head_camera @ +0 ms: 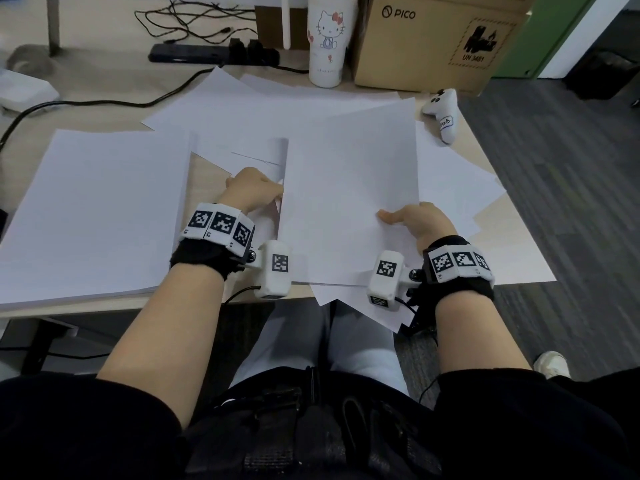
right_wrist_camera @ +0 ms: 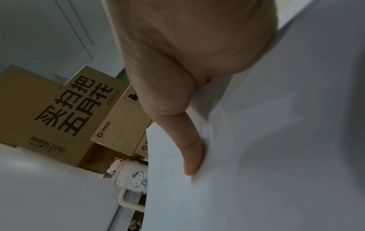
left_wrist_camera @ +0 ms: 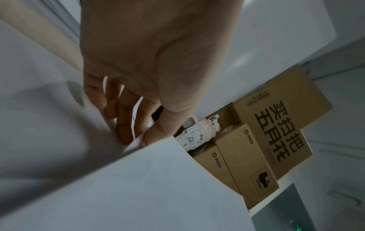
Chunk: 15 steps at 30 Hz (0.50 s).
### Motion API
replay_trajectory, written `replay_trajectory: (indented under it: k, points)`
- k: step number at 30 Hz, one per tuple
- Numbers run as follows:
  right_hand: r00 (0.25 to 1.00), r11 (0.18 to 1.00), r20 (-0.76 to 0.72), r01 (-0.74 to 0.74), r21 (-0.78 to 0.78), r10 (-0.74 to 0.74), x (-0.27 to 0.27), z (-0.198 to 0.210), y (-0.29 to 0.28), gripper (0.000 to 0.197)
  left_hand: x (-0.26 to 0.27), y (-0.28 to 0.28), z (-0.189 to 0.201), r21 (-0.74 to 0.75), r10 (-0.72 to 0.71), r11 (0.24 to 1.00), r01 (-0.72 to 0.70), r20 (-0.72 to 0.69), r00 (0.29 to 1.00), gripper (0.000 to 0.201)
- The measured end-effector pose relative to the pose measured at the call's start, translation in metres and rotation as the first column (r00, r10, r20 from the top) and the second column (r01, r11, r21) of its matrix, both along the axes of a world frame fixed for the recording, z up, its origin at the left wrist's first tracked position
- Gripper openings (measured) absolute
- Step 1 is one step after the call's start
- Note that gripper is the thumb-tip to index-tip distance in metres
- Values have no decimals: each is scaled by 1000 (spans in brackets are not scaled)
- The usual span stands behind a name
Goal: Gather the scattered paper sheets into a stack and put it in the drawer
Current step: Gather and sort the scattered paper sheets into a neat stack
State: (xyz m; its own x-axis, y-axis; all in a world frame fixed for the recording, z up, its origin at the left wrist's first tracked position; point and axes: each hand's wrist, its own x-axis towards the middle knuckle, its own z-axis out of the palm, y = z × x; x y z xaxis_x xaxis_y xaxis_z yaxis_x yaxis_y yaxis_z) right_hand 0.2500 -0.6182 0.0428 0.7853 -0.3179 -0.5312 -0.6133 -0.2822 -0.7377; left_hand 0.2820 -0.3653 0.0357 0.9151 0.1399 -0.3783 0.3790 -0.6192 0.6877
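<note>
Paper sheets point(head_camera: 349, 188) overlap too much for me to count, spread across the surface point(head_camera: 204, 174), a neat stack point(head_camera: 93, 216) at far left. My left hand point(head_camera: 254, 190) pinches one edge; only the left wrist view shows its fingers point(left_wrist_camera: 126, 115) curled beneath. My right hand point(head_camera: 420, 223) clamps the lifted sheets, thumb on top, remaining fingers hidden. Two PICO boxes point(left_wrist_camera: 237, 157) show from the wrist; the head view shows one.
</note>
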Motion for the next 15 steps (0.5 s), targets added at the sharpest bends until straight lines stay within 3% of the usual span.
replay_trajectory:
  k: [3, 5, 8, 11, 15]
  points:
    - [1000, 999, 8, 15, 33, -15, -1, 1, -1, 67, 2, 3, -3, -293, 115, 951, -103, 26, 993, 12]
    - [999, 997, 20, 38, 69, -40, -2, 0, -1, 63, 3, 1, -5, -370, 164, 919, -138, 40, 986, 12]
    - [997, 988, 33, 67, 140, -73, -2, 1, -2, 58, 5, 0, -3, -389, 246, 904, -178, 133, 960, 16]
    - [992, 977, 58, 97, 189, -110, 0, 6, -1, 51, 8, 11, -1, -388, 396, 876, -287, 239, 887, 24]
    - [980, 968, 81, 162, 192, -180, 4, 4, 1, 75, 4, 29, 11, -288, 521, 853, -435, 415, 746, 12]
